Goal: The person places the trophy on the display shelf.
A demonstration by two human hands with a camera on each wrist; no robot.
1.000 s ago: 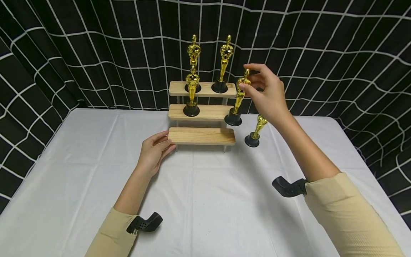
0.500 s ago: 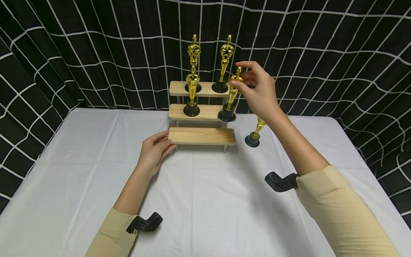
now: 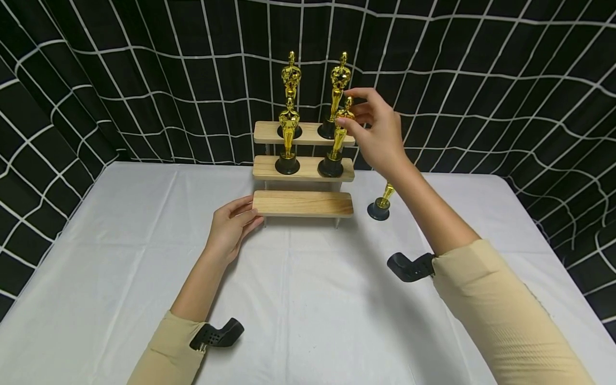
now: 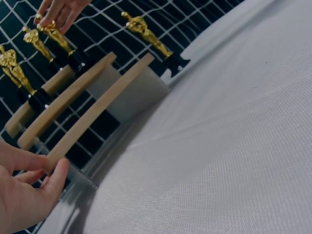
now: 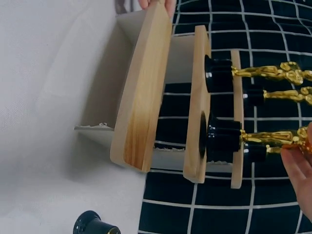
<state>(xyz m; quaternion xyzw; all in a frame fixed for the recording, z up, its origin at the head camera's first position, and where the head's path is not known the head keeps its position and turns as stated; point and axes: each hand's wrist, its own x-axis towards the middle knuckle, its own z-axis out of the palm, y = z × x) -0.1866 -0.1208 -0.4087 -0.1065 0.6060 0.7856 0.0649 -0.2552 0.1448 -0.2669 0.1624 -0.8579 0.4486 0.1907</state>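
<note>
A gold statuette trophy (image 3: 340, 136) with a round black base is pinched near its upper body by my right hand (image 3: 380, 131). Its base is at the right end of the middle tier of a wooden three-tier stand (image 3: 303, 204); whether it rests fully on the board I cannot tell. On that tier's left stands another trophy (image 3: 289, 128). Two more, a left trophy (image 3: 291, 75) and a right trophy (image 3: 339, 80), stand on the top tier. My left hand (image 3: 231, 227) grips the left end of the bottom board, thumb and fingers around it in the left wrist view.
One more trophy (image 3: 379, 208) stands on the white tablecloth (image 3: 298, 299) right of the stand, its top hidden behind my right forearm. A black curtain with a white grid (image 3: 192, 80) hangs behind the table. The bottom board carries no trophy.
My right hand has moved left with its trophy, from beside the stand to the right end of the middle tier. The left hand has stayed on the bottom board.
</note>
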